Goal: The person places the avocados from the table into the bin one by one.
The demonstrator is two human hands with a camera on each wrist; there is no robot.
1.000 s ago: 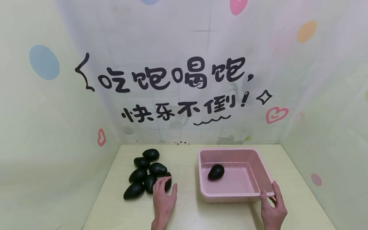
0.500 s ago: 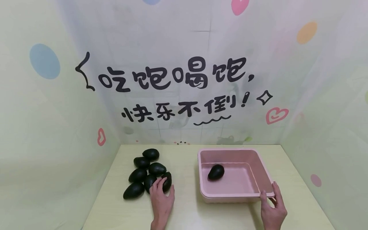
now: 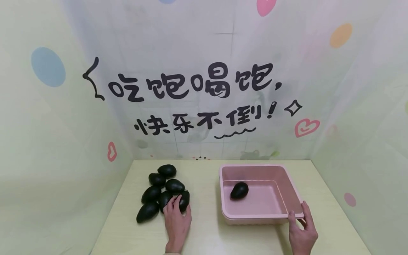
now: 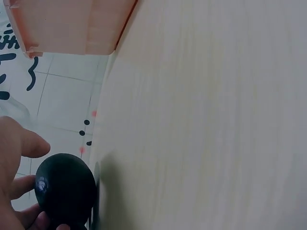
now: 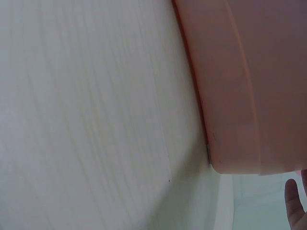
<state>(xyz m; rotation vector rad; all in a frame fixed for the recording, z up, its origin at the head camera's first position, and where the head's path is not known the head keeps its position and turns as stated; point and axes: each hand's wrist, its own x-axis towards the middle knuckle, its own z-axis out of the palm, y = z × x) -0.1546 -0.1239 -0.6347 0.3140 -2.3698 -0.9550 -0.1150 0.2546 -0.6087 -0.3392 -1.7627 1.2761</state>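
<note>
My left hand [image 3: 177, 221] is at the near right side of a cluster of dark avocados [image 3: 151, 194]. Its fingers are bent over the rightmost avocado [image 3: 184, 200], with the thumb to the right. In the left wrist view, a gap shows between the thumb and this avocado [image 4: 67, 189]; other fingertips touch its side and underside. My right hand [image 3: 302, 236] holds the near right corner of a pink plastic basin [image 3: 255, 216], thumb at the front rim and fingers along the right side. One avocado [image 3: 239, 191] lies inside the basin, towards the left.
The pale wooden tabletop [image 3: 204, 198] carries the avocados on the left and the basin on the right. A printed cloth backdrop [image 3: 204, 46] with black lettering rises behind the table's back edge, and cloth walls stand on both sides.
My left hand has shifted slightly left, its fingers moving to the left side of the rightmost avocado. Neighbouring avocados have moved slightly left. My right hand and the basin stay put.
</note>
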